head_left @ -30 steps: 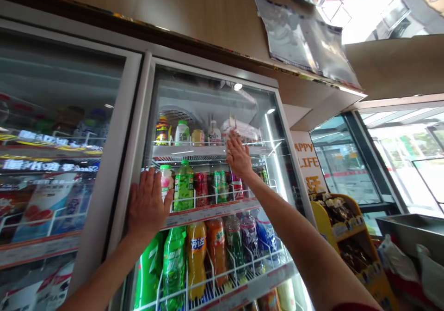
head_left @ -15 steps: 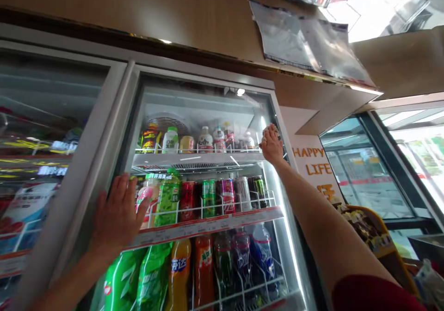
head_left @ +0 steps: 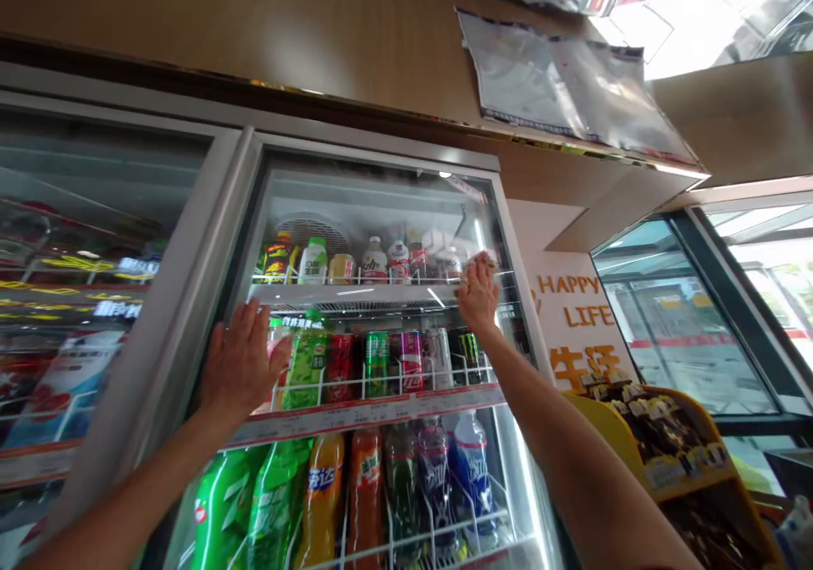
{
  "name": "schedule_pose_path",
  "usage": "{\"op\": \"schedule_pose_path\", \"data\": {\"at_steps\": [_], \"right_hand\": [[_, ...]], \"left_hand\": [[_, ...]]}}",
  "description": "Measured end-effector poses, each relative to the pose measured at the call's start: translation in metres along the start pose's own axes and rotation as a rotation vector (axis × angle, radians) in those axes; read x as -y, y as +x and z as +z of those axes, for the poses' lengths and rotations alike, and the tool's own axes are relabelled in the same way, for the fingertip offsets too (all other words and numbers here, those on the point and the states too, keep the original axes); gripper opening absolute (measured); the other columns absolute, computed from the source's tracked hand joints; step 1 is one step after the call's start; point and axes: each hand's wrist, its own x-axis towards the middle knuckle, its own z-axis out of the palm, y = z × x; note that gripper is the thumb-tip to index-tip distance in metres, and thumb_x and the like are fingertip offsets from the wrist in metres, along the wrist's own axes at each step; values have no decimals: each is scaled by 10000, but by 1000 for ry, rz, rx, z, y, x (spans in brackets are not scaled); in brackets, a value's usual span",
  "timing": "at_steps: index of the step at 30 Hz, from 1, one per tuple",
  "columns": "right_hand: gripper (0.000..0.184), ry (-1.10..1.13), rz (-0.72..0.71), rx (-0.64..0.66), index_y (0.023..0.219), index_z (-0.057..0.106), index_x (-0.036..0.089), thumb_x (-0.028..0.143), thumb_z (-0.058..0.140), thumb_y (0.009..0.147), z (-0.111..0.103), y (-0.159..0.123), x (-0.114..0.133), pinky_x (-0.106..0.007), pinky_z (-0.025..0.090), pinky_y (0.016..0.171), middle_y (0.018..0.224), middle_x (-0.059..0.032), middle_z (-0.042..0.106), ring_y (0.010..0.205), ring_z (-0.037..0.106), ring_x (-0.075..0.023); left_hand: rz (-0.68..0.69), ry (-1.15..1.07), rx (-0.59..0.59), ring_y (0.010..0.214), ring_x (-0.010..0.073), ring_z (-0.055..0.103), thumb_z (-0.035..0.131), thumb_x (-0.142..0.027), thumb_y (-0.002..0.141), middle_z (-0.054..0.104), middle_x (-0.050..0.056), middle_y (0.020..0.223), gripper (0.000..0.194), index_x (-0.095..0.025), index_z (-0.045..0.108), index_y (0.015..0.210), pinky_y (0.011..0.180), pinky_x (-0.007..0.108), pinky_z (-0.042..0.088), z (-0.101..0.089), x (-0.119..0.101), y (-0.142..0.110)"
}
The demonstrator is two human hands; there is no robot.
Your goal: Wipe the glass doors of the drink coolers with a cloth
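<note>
My left hand (head_left: 238, 362) lies flat, fingers stretched, at the left side of the glass door (head_left: 381, 189) of a drinks fridge. Farther right and a little higher, my right hand (head_left: 478, 295) is against the same glass near its right edge, fingers extended. A pale patch shows by its fingertips; I cannot tell whether it is a reflection or something under the hand. Behind the glass, small bottles (head_left: 374, 258) stand on the top shelf. Cans (head_left: 377, 362) and a green bottle (head_left: 306, 358) fill the middle one, and large soda bottles (head_left: 323, 494) the lowest.
A metal frame post (head_left: 209, 265) separates this door from another glass-fronted fridge section (head_left: 76, 316) on the left. Wooden panelling (head_left: 285, 36) overhangs the top, with plastic sheets (head_left: 527, 79) attached. At right are a wall sign (head_left: 572, 286), a yellow display rack (head_left: 673, 460) and windows (head_left: 673, 307).
My right hand has slid left and slightly down across the glass. My left hand has shifted a little right and up. The view has turned slightly.
</note>
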Motion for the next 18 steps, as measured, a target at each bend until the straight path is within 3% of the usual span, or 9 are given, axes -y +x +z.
{"op": "schedule_pose_path", "data": {"at_steps": [2,5,6,8,10,12,14,16,18], "right_hand": [[541,33,-175,74,1377,371,161,239,355,841,13,-10,55,-533,182,1105,1463,-89,322,1378,203,-269],[535,75,-513,165,1375,372,210,287,398,847,33,-58,126,-494,166,1126,1472,-33,314,1389,169,-245],[520,81,-621,192,1371,377,230,308,395,856,36,-73,138,-480,161,1131,1471,-14,316,1390,168,-228],[496,70,-763,241,1362,381,274,324,389,869,33,-89,136,-461,140,1140,1464,18,330,1386,184,-191],[492,25,-671,236,1359,380,290,299,385,867,22,-83,110,-474,126,1138,1459,18,338,1376,217,-179],[504,-25,-370,157,1366,376,257,266,366,862,11,-61,83,-509,143,1122,1466,-19,323,1371,237,-201],[510,-42,-101,61,1373,371,207,250,330,866,10,-41,77,-529,171,1106,1476,-57,300,1374,226,-230],[516,-20,-58,33,1376,368,183,245,318,867,19,-38,101,-522,179,1107,1481,-65,288,1381,201,-244],[520,17,-201,72,1375,373,198,252,350,858,33,-56,146,-500,173,1118,1478,-44,297,1383,191,-242]], "left_hand": [[15,-2,-24,1369,281,223,186,-460,885,285,196,1456,657,-15,350,1340,1107,485,163,-6,8,7],[38,-21,-40,1366,289,228,198,-447,888,280,201,1457,644,-13,344,1342,1099,502,172,-10,17,11],[54,-30,-37,1366,290,227,200,-442,889,280,204,1456,641,-11,345,1341,1097,506,171,-9,19,10],[82,-50,-32,1366,288,234,206,-436,890,297,204,1448,632,-16,352,1339,1098,504,171,-7,23,5],[104,-75,-29,1364,285,243,217,-440,890,312,201,1442,627,-27,359,1340,1101,494,173,-7,27,1],[113,-99,-36,1366,282,242,229,-441,891,309,193,1445,620,-42,353,1348,1103,486,176,-10,32,-2],[123,-124,-48,1370,275,234,242,-436,893,296,184,1454,610,-56,336,1361,1107,481,174,-15,37,-1],[129,-149,-66,1375,265,225,256,-431,895,287,179,1460,602,-71,317,1374,1112,476,167,-19,40,1],[131,-176,-73,1377,263,221,269,-426,895,282,178,1462,599,-81,298,1384,1115,478,159,-21,42,3]]}}
